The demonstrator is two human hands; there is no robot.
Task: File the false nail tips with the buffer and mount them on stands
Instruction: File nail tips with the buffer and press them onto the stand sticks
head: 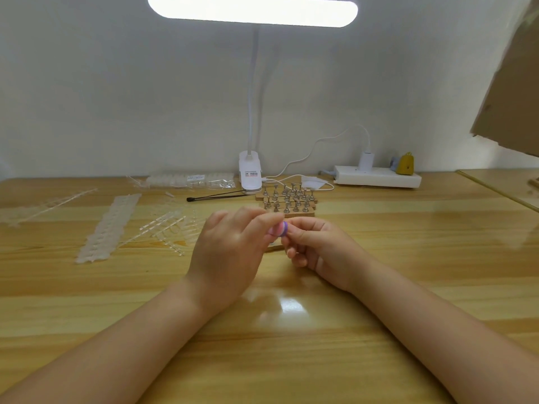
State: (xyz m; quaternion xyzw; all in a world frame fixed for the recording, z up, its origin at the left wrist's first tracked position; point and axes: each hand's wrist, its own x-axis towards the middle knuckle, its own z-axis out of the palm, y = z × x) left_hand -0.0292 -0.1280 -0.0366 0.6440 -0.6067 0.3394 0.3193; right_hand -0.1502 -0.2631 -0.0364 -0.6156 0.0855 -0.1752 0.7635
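My left hand (230, 252) grips a small pink and purple buffer (280, 228) between its fingertips, above the wooden table. My right hand (315, 246) meets it from the right, its fingers curled and pinched at the buffer's end; whatever it pinches is too small to make out. Just behind the hands stand several small metal stands (287, 198) on wooden bases. Clear strips of false nail tips (108, 225) and loose clear sprues (166, 225) lie on the table to the left.
A clip-on desk lamp (250, 173) stands at the back centre, with a black thin tool (217, 196) beside it. A packet of nail tips (189, 179) lies back left. A white power strip (377, 176) and a yellow object (406, 164) sit back right. A cardboard piece (513, 88) hangs upper right.
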